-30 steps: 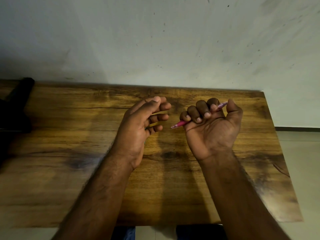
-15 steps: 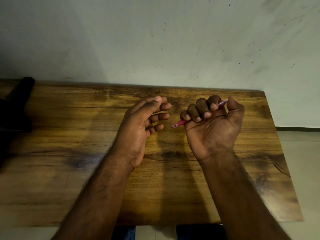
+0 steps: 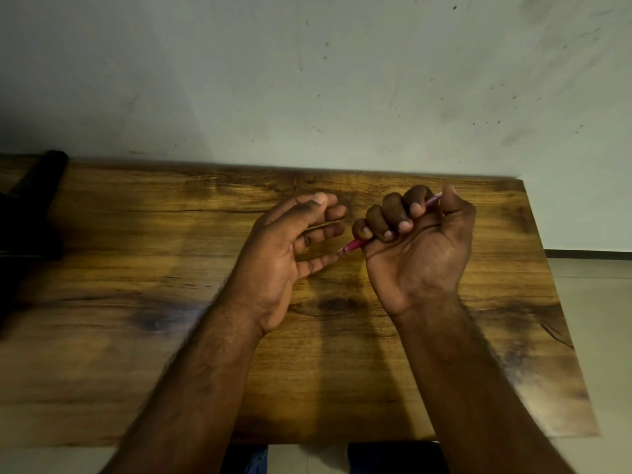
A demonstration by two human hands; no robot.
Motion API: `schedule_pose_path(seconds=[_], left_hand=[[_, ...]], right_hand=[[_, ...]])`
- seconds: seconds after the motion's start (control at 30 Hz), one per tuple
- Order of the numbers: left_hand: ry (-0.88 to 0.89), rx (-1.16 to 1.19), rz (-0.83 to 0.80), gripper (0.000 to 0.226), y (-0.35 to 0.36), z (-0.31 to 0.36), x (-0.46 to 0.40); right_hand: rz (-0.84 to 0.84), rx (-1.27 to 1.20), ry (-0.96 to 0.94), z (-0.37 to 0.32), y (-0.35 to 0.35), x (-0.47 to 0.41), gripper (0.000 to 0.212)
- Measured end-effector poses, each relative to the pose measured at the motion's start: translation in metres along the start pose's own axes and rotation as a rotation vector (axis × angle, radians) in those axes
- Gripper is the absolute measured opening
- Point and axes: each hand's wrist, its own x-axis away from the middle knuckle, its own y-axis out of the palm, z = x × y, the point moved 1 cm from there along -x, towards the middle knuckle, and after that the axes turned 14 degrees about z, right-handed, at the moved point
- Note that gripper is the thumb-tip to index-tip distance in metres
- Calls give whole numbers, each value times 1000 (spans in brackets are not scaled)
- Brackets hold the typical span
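- Right hand (image 3: pixel 419 248) fists around a pink pen (image 3: pixel 354 245), its tip pointing left and toward the viewer.
- Left hand (image 3: pixel 290 254) loosely open, empty, just beside the tip.
- Wooden table (image 3: pixel 136 336) spreads bare leftward.

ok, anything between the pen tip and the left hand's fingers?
Nothing. Head view shows only a small gap over bare wooden table between the pink pen tip and the left hand.

1. My left hand (image 3: pixel 287 258) has opened a little since a second ago: its fingers (image 3: pixel 328 230) are less curled and reach further toward my right hand (image 3: pixel 419 248).
2. The gap between my left little finger and the pink pen (image 3: pixel 352 246) tip has closed; the tip now sits just beside that fingertip, whether touching I cannot tell.
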Motion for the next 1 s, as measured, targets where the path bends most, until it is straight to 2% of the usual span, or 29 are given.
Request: schedule_pose_path(seconds=[0.87,1.0], left_hand=[[7,-48,-1,43,0,0,0],[11,-43,-1,42,0,-1,-1]], right_hand=[[48,-39,47,0,-5,-4,45],[39,13,-1,0,-4,-2,43]])
